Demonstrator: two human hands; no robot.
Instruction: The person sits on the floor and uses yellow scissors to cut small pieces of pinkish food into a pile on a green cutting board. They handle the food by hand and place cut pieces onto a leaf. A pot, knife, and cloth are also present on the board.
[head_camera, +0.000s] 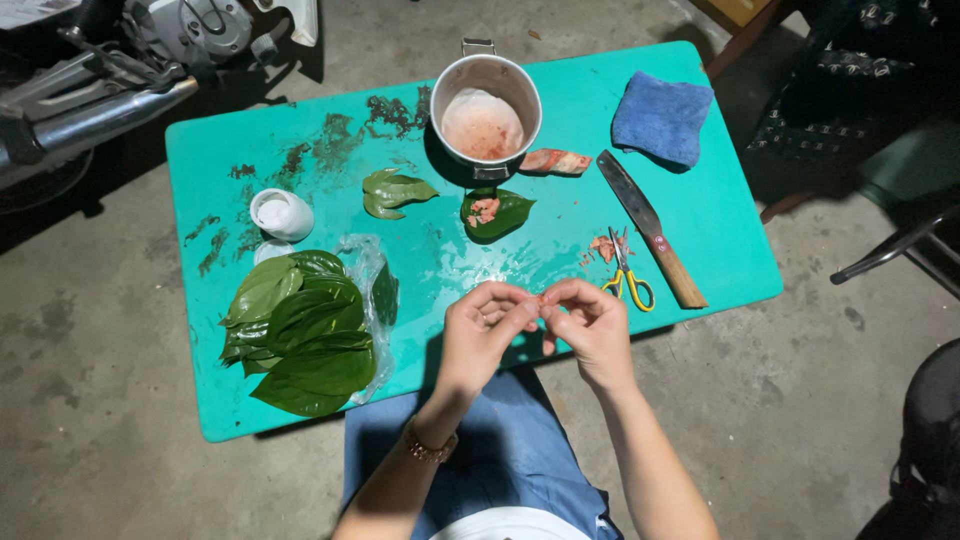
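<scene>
Both hands meet just above the near edge of the green surface (700, 215). The left hand (480, 330) and right hand (595, 325) each have a narrow grip, fingertips pinched together on a small reddish piece (541, 298) held between them. Scissors (627, 275) lie just beyond the right hand, with a knife (650, 228) beside them. A leaf pile (300, 335) on a plastic bag sits at the near left corner. A pot (487, 118) stands at the far edge, a cloth (661, 118) at the far right corner, and a white cup (281, 214) at the left edge.
</scene>
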